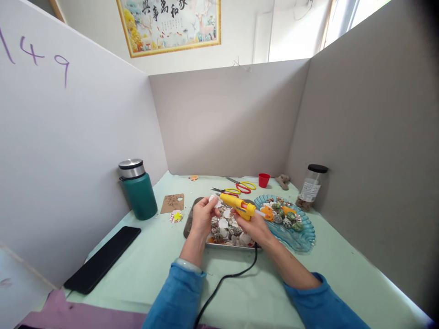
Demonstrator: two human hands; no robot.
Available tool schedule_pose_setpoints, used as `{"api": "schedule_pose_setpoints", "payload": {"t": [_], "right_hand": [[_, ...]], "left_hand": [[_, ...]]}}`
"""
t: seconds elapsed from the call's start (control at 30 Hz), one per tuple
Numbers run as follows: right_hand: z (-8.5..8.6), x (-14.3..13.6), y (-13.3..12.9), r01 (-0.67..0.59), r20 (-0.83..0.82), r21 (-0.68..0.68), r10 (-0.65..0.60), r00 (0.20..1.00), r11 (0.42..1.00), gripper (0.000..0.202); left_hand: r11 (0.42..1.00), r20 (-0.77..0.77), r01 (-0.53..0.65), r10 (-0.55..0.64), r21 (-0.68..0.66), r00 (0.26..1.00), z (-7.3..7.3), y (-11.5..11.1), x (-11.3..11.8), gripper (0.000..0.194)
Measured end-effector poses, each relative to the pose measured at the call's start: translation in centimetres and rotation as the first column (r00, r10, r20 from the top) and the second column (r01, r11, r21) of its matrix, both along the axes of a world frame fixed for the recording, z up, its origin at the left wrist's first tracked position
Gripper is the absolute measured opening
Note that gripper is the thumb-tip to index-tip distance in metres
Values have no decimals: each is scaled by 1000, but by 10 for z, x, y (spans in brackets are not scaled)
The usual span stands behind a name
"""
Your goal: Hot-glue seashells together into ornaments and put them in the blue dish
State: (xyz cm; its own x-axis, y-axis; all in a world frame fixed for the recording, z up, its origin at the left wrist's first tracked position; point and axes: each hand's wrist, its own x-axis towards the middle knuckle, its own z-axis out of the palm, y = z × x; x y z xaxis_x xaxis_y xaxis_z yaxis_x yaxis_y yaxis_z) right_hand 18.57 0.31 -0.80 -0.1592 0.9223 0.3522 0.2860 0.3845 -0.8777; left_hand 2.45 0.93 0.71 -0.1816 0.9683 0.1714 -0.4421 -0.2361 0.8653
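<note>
A small white piece (215, 199), perhaps a shell, is pinched in my left hand (205, 214). My right hand (252, 225) grips a yellow glue gun (236, 204), its nozzle end pointing left, close to the white piece. A clear glue stick sticks out of its back, and a black cord (229, 275) runs down toward me. Under both hands lies a metal tray (219, 246) holding many shells (224, 224). To the right, a blue glass plate (302, 242) bears green striped shells and orange pieces.
A green bottle (139, 192) and black phone (104, 258) are on the left, near a brown card (172, 204) and a round dotted piece (176, 216). Behind the tray are scissors (226, 190) and a red cup (264, 180). A lidded jar (309, 188) stands right. Grey partitions (229, 123) surround the table.
</note>
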Motion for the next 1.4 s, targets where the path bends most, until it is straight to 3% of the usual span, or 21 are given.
{"api": "schedule_pose_setpoints", "payload": {"t": [0.5,0.8,1.07,1.4], "right_hand": [[1,1,-1,-27,24,-14,27,999,1000,32],[0,1,1,-13,-8,30,13,1000,999,27],[3,1,-2,-8,2,20,8,1000,1000,28],[4,0,-3,11,-3,19,-11,1000,1000,28]], "left_hand": [[998,204,39,-28,-50,978,3,2,-8,31],[987,152,146,-134,-72,979,1,2,-7,32],[995,180,62,-48,-76,983,5,0,-7,34],[999,31,34,-34,-18,999,3,0,-3,35]]}}
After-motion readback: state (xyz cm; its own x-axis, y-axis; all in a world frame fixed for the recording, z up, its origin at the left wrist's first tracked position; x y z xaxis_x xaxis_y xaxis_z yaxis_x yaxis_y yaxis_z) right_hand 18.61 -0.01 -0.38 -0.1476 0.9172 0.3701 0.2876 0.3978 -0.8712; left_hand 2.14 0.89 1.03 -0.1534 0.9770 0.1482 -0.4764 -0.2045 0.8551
